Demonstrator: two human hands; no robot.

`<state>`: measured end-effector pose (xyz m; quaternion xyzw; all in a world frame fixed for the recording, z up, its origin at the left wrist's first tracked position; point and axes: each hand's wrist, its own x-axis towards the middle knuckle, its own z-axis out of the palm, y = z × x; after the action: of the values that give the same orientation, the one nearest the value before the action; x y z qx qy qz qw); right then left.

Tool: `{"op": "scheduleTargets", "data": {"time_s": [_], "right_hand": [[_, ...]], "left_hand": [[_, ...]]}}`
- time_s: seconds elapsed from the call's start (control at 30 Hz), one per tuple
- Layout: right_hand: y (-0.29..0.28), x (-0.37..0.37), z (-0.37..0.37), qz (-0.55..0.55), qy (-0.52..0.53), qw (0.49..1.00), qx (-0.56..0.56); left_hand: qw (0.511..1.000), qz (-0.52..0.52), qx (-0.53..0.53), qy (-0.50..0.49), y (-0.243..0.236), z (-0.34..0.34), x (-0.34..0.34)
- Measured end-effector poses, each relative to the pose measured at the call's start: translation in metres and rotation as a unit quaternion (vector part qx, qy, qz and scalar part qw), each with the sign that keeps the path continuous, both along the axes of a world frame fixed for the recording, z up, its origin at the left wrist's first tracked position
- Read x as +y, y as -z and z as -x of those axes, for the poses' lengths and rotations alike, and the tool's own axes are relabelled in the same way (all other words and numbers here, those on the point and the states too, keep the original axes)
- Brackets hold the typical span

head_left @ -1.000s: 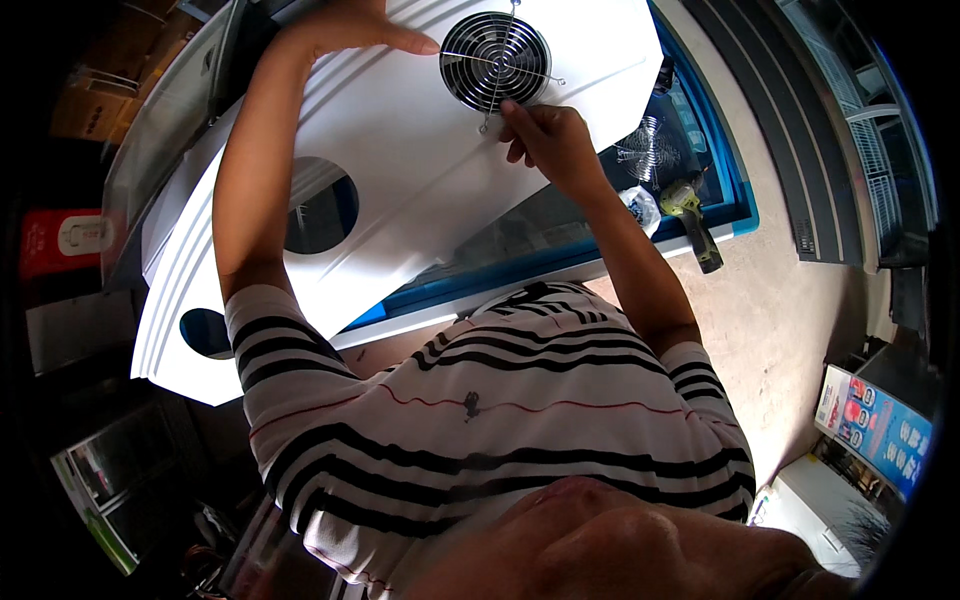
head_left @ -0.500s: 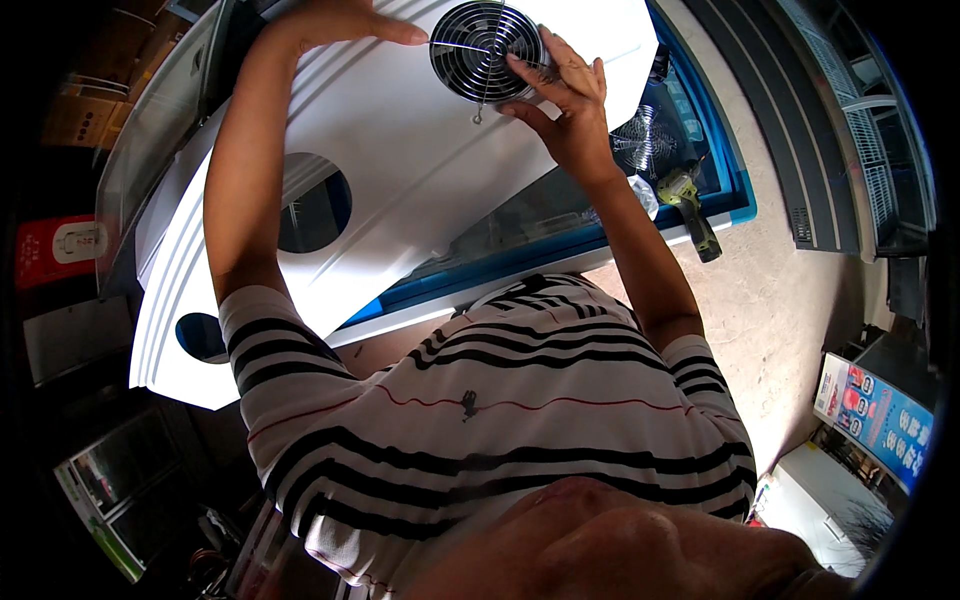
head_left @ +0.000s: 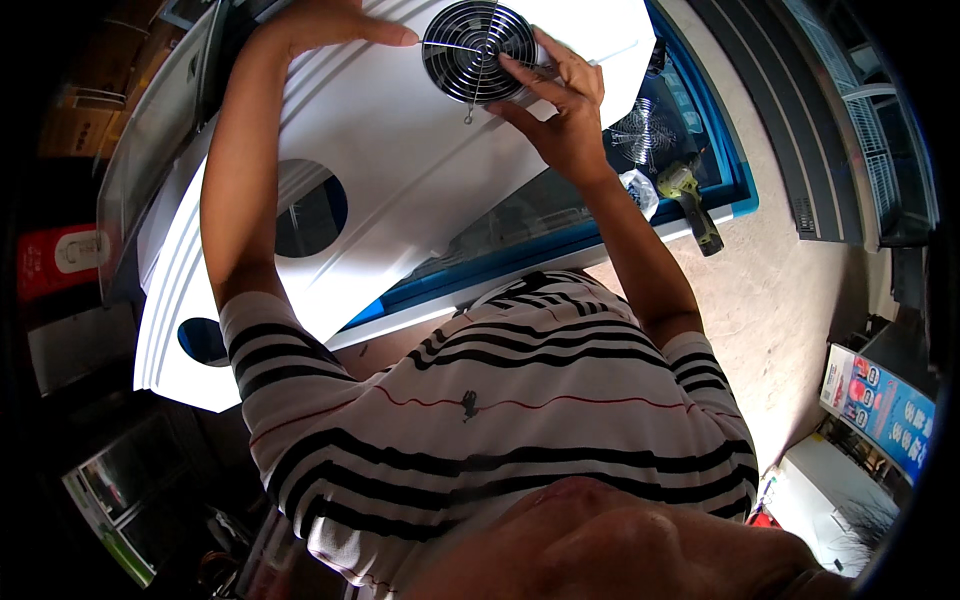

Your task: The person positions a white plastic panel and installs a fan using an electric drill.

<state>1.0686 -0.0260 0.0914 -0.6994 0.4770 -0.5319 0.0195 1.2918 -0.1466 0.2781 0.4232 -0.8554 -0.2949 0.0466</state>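
A round chrome wire fan guard (head_left: 465,75) lies against the white moulded panel (head_left: 400,130), over a dark round area at the top. My right hand (head_left: 560,100) holds the guard: the thumb is at its lower rim, one fingertip reaches onto the rings near the middle, and other fingers lie along the right rim. My left hand (head_left: 335,25) is at the panel's upper part, its thumb stretched out to the guard's left mounting loop. The picture's top edge cuts off its other fingers. A second loop of the guard points toward me.
Below the panel is a blue-framed glass-topped case (head_left: 740,190). On it lie another wire fan guard (head_left: 640,130), a clear plastic bag (head_left: 640,195) and a yellow-green cordless drill (head_left: 685,200). The panel has a large round hole (head_left: 315,215) and a smaller one (head_left: 203,342). Cardboard boxes (head_left: 85,125) stand at left.
The guard, panel and both hands appear slightly further left and up in the picture. The hands keep nearly the same hold.
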Motion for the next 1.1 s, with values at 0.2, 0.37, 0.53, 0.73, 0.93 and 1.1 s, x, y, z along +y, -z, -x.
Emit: {"op": "scheduleTargets", "data": {"time_s": [0.2,0.37,0.53,0.73,0.93,1.1], "right_hand": [[0.000,0.002,0.002,-0.008,0.005,1.000,-0.003],[-0.002,0.003,0.000,-0.006,0.015,1.000,-0.002],[0.000,0.004,0.001,0.005,0.030,1.000,0.009],[-0.005,0.009,0.000,0.005,0.037,0.999,0.012],[-0.002,0.015,-0.004,-0.017,0.068,0.997,0.025],[-0.003,0.027,0.008,-0.002,0.039,0.998,-0.048]], "left_hand": [[0.998,-0.061,0.007,0.027,-0.001,0.002,-0.005],[0.998,-0.034,-0.022,0.044,0.005,-0.003,-0.023],[0.999,0.037,-0.031,0.016,0.024,0.007,-0.034],[0.991,0.129,-0.027,-0.015,0.040,-0.004,-0.036],[0.993,0.112,-0.037,-0.024,0.036,0.007,-0.024],[0.996,0.070,-0.049,-0.006,0.040,0.007,-0.039]]}}
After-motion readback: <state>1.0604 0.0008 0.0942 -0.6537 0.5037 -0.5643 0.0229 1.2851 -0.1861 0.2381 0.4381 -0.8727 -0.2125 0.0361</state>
